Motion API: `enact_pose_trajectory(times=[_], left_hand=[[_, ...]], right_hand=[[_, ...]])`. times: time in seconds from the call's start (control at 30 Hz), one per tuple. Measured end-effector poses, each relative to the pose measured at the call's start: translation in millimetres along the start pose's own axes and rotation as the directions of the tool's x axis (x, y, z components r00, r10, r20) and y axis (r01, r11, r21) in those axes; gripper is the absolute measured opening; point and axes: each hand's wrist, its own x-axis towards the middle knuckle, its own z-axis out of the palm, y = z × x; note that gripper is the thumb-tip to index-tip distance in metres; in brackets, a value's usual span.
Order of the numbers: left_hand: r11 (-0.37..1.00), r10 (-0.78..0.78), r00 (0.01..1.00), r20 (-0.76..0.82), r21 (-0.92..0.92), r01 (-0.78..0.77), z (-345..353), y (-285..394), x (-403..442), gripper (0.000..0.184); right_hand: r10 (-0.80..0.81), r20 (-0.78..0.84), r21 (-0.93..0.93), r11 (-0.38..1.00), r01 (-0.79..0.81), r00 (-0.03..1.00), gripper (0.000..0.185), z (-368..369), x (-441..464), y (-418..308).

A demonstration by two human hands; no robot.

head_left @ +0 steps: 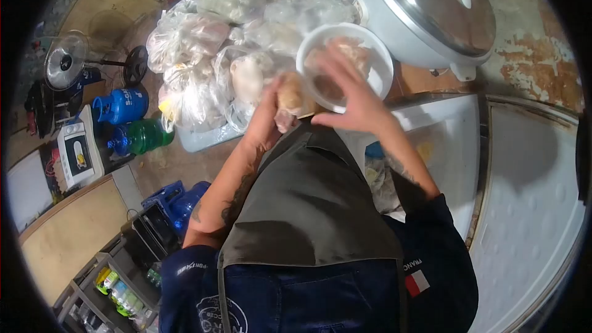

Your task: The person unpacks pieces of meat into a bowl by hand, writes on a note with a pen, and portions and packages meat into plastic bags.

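My left hand [269, 114] is closed around the side of a small clear plastic bag [290, 95] with pale tan and pinkish contents that I cannot identify. My right hand [351, 95] is spread, slightly blurred, with its fingers over the near part of a white bowl [387, 74]. Inside that bowl lie pinkish pieces [354, 52] that look like raw meat, partly hidden by my fingers. Just beyond my left hand sits another clear bag with a whitish lump [250, 77].
Many knotted plastic bags [188, 40] crowd the table. A large rice cooker [425, 18] stands at the back right. To the right is an open white chest [456, 129] with bags inside. Gas cylinders [126, 106] and a fan [65, 61] stand on the left.
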Motion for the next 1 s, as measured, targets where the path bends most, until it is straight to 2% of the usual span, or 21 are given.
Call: enact_pose_trajectory(times=[0.03, 0.07, 0.17, 0.2, 0.23, 0.3, 0.33, 0.43, 0.53, 0.63, 0.73, 0.83, 0.93, 1.0], left_hand=[[1.0, -0.027, 0.998, 0.054, -0.004, 0.028, 11.6, 4.3, -1.9, 0.087], [0.998, -0.056, 0.993, 0.108, -0.008, 0.057, 19.8, 7.8, -5.1, 0.086], [1.0, -0.018, 0.963, 0.268, -0.017, 0.024, 22.0, 25.8, -27.8, 0.083], [0.994, 0.083, 0.963, 0.256, 0.05, -0.099, 24.7, 27.5, -31.7, 0.07], [0.939, 0.153, 0.963, 0.223, 0.27, -0.212, 26.5, 30.4, -31.0, 0.063], [0.662, 0.305, 0.931, 0.202, 0.657, -0.36, 31.8, 33.5, -29.4, 0.052], [0.783, 0.32, 0.934, 0.158, 0.511, -0.355, 40.0, 36.9, -31.2, 0.039], [0.783, 0.364, 0.916, 0.17, 0.477, -0.399, 28.1, 27.2, -16.5, 0.035], [0.84, 0.326, 0.928, 0.183, 0.395, -0.373, 24.5, 26.0, -14.4, 0.03], [0.755, 0.317, 0.92, 0.23, 0.526, -0.391, 12.3, 23.1, -11.5, 0.034], [0.86, 0.298, 0.925, 0.235, 0.353, -0.367, 10.4, 17.6, -12.5, 0.035], [0.895, 0.233, 0.928, 0.291, 0.308, -0.321, 3.0, 17.2, -10.4, 0.034], [0.888, 0.221, 0.922, 0.318, 0.325, -0.325, -3.8, 12.9, -4.8, 0.034], [0.95, 0.136, 0.968, 0.209, 0.25, -0.187, -2.6, 7.2, -5.8, 0.045]], right_hand=[[-0.113, 0.023, 0.008, 0.994, 0.112, 0.993, 0.107, 5.5, 2.1, -4.2], [-0.174, -0.103, -0.005, 0.985, 0.175, 0.979, 0.085, 10.4, 5.2, -4.7], [0.193, -0.068, 0.292, 0.942, -0.166, 0.979, 0.061, 19.5, 3.5, -4.4], [0.113, -0.26, 0.331, 0.943, -0.021, 0.959, 0.044, 26.3, 5.7, 0.9], [0.171, -0.272, 0.347, 0.935, -0.069, 0.947, 0.043, 28.3, 2.9, 3.7], [0.286, -0.287, 0.382, 0.909, -0.165, 0.914, 0.041, 31.4, -4.7, 2.0], [0.279, -0.277, 0.464, 0.877, -0.126, 0.92, 0.039, 32.7, -6.7, 2.0], [0.349, -0.235, 0.589, 0.793, -0.153, 0.907, 0.04, 36.7, -11.7, 17.3], [0.368, -0.188, 0.718, 0.684, -0.128, 0.91, 0.038, 38.6, -17.9, 24.6], [0.462, -0.023, 0.76, 0.584, -0.284, 0.887, 0.038, 36.7, -23.2, 32.5], [0.678, 0.021, 0.839, 0.388, -0.382, 0.735, 0.039, 50.1, -31.5, 38.3], [0.437, 0.252, 0.871, 0.286, -0.399, 0.863, 0.046, 30.3, -27.2, 33.2], [0.426, 0.352, 0.879, 0.156, -0.451, 0.833, 0.051, 32.2, -28.7, 40.0], [0.512, 0.282, 0.919, 0.098, -0.381, 0.811, 0.054, 40.2, -29.2, 35.5]])
